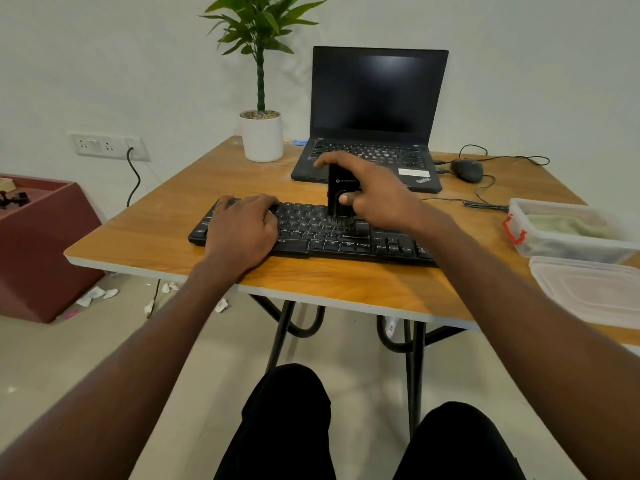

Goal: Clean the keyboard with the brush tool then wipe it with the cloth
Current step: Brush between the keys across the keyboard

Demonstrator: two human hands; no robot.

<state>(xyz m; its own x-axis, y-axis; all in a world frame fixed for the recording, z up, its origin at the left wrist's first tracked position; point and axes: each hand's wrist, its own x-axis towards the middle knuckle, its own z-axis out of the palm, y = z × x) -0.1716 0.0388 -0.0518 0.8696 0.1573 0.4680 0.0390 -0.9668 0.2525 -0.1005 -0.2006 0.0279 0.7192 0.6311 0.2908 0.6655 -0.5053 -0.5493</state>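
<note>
The right hand [372, 190] grips the upright black brush tool [341, 195], bristles on the keyboard [311, 233] (its right end hidden by the forearm). The left hand [242, 230] lies flat, fingers relaxed, on the keyboard's left side; the brush's logo is unreadable, and the laptop [372, 123] reads "ThinkPad".

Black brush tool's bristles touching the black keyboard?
Touching. Head view: black brush tool, gripped by the right hand, stands upright with bristles meeting the black keyboard keys.

Illumination: soft, even, moderately bright indoor light from above. Shadows: faint, diffuse under hands on desk [156, 233]. Glare: dull sheen on laptop screen [377, 91], desk near edge. Sharpness: centre acceptable, slight overall softness. Distortion: wide-angle bowing of desk edges, forearms stretched toward lower corners.
</note>
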